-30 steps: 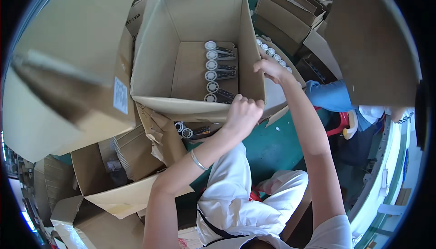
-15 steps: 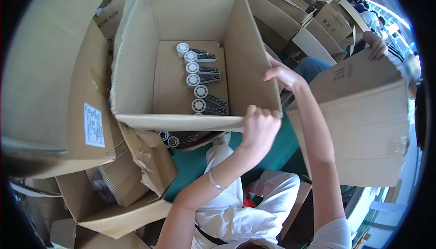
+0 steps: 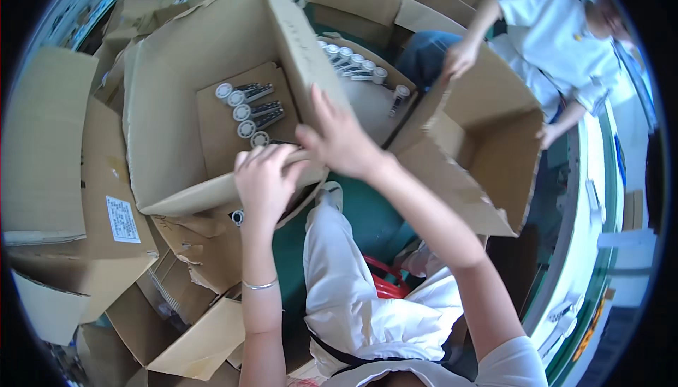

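Cardboard carton (image 3: 166,115) swings leftward; left hand (image 3: 265,179) grips its near rim with curled fingers, likely steadying it; right hand (image 3: 340,140), just beside those, has fingers spread.

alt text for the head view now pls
A person's left hand holds the near rim of a large cardboard box, the right hand open by its near right corner. Inside, white-ended dark parts form a row. At right, a co-worker holds another open box.
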Available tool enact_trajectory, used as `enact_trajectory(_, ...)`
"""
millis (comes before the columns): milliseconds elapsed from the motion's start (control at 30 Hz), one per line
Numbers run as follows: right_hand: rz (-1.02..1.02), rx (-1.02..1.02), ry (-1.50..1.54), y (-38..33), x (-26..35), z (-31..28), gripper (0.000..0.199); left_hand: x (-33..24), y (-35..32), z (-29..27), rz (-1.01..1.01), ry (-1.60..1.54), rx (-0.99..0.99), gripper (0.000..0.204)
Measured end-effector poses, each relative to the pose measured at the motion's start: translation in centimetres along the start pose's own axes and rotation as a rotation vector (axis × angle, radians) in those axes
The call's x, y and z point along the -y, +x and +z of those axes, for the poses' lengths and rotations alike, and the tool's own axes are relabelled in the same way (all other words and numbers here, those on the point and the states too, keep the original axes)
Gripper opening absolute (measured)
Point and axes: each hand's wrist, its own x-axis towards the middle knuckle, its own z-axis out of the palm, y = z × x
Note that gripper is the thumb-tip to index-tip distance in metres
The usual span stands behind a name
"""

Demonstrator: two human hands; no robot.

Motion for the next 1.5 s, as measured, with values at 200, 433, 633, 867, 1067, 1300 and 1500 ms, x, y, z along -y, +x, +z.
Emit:
enact_trajectory(200, 0.159, 0.322, 0.343, -21.6, -1.7, -6.8, 0.060, -2.2, -1.0, 2.6, 0.076, 0.060, -0.159, 0.025)
enact_trajectory(433, 0.789, -0.188, 0.369, -41.8, 4.0, -21.1, 0.023, -1.5, -3.3, 2.7, 0.031, 0.429, -0.194, 0.035)
enact_trajectory(633, 1.062, -0.839, -0.009, -49.7, 12.1, -25.1, 0.020, -0.5, -3.2, 3.7, -0.044, 0.509, -0.189, 0.044)
enact_trajectory(867, 1.074, -0.926, -0.624, -55.7, 12.0, -28.8, 0.036, -0.3, -2.2, 3.9, -0.107, 0.308, -0.124, 0.046)
enact_trajectory(1067, 1.259, -0.849, -0.846, -61.7, 6.4, -32.4, 0.070, -20.2, -5.6, 4.8, 0.199, -0.527, -0.220, 0.053)
enact_trajectory(1300, 1.281, -0.996, -0.552, -63.2, 0.0, -36.0, 0.089, -45.7, -12.8, 4.5, 0.992, -1.024, 0.529, 0.066)
enact_trajectory(1500, 1.347, -0.944, -0.462, -63.0, 0.5, -36.7, 0.079, -59.7, -16.9, 5.8, 1.095, -0.613, 0.803, 0.089)
